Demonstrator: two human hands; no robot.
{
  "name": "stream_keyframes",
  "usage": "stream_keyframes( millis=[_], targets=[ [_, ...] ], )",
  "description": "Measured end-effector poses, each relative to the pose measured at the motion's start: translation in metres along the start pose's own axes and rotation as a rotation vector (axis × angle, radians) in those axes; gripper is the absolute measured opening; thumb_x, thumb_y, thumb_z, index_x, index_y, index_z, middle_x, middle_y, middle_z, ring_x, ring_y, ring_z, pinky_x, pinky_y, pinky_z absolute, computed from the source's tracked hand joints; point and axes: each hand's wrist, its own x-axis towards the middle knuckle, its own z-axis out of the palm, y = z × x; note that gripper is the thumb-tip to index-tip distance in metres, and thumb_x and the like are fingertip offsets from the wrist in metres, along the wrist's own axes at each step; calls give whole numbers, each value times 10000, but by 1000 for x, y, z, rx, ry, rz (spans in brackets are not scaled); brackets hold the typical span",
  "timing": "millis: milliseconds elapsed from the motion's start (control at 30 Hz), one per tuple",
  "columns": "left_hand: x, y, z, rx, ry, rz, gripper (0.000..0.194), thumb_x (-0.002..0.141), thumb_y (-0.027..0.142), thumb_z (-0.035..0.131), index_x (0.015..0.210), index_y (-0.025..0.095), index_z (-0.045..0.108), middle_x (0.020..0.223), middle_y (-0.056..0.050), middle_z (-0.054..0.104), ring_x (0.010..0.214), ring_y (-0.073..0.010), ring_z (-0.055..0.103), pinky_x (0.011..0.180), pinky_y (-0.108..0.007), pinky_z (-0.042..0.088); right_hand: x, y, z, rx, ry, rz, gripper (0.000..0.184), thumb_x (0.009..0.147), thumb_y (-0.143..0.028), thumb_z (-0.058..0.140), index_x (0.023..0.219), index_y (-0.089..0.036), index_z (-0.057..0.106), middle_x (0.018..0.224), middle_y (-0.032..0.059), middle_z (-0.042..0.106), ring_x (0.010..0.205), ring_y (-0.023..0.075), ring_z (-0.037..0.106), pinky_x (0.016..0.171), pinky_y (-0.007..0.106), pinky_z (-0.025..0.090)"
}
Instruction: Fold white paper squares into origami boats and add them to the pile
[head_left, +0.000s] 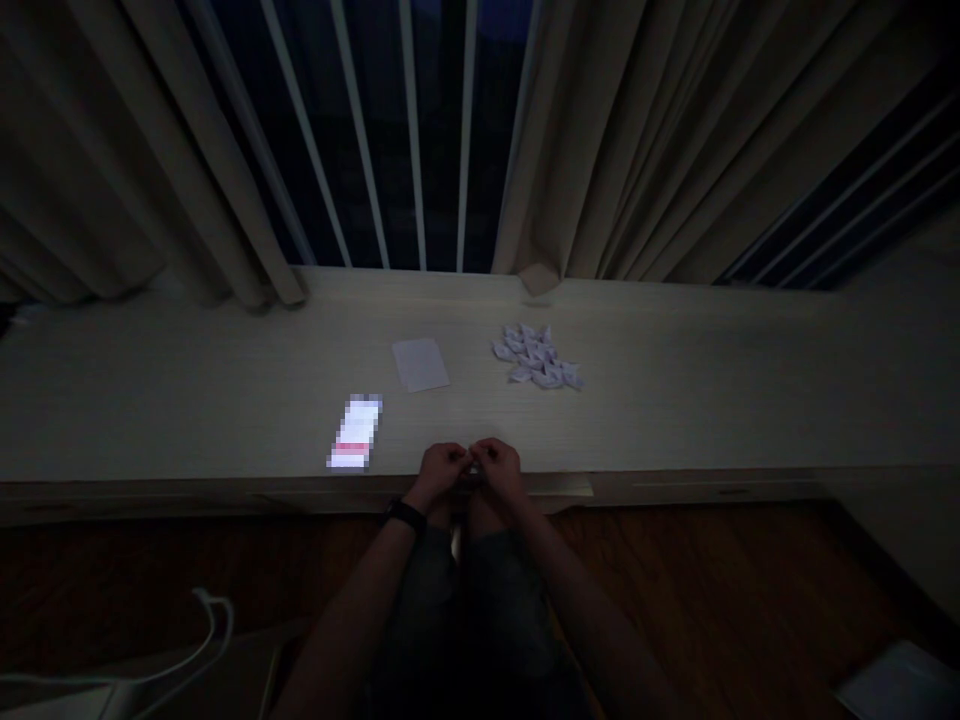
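Observation:
My left hand (442,468) and my right hand (496,466) meet at the near edge of a low pale wooden ledge (675,410). Both hands have their fingers curled together around something small between them, too dark and hidden to name. A black band sits on my left wrist. Beyond the hands, a pile of several small folded white paper pieces (537,357) lies on the ledge. A flat stack of white paper sheets (420,363) lies to its left. A lit phone (356,431) rests left of my hands.
Beige curtains (645,150) hang behind the ledge over a dark window with white vertical bars. The floor below is dark wood. A white cable (202,640) lies at lower left and a pale flat object (900,685) at lower right. The room is dim.

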Motion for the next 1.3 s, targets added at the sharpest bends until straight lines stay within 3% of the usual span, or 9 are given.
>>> stream_keyframes(
  millis=[200,367,567,900,1067,1200,1300],
  targets=[
    [-2,4,-6,-116,-79,-20,308,732,425,614,666,129,669,594,-31,644,558,-135,575,533,-222,415,8,7,-4,111,-77,96,206,665,-375,649,659,-172,677,624,25,652,599,159,568,585,264,435],
    [-4,11,-9,-288,-185,-59,293,707,413,652,697,120,655,588,-23,628,530,-134,569,514,-228,427,14,4,-19,218,-230,198,218,617,-375,707,668,-163,697,621,26,657,555,145,548,554,266,422],
    [-4,11,-11,-297,-102,-56,304,708,426,655,671,125,630,611,-20,618,557,-129,563,529,-225,429,14,-3,-24,200,-256,115,237,652,-394,700,742,-176,719,727,42,689,679,166,585,658,284,455],
    [-5,14,-12,-314,-128,-71,265,691,391,666,688,130,623,600,-13,611,513,-125,552,506,-234,433,17,3,-23,357,-277,256,167,568,-308,746,642,-173,680,640,8,636,606,138,542,621,270,424],
    [-2,12,-10,-298,-37,-61,305,718,436,631,658,139,597,569,-11,604,501,-123,543,500,-233,418,17,5,-19,321,-224,208,261,584,-366,746,747,-172,685,711,17,652,661,152,563,658,278,436],
    [-2,9,-9,-283,3,-53,290,728,427,612,659,146,587,523,2,578,487,-120,528,489,-225,398,15,7,-13,194,-241,130,246,597,-391,728,622,-171,620,588,-29,559,570,117,493,561,235,390],
    [-3,8,-7,-264,34,-50,272,720,411,620,654,150,582,513,6,574,484,-120,525,485,-221,389,14,9,-10,149,-240,147,267,607,-400,710,576,-172,575,514,-48,484,505,99,426,489,219,339]
  ],
)
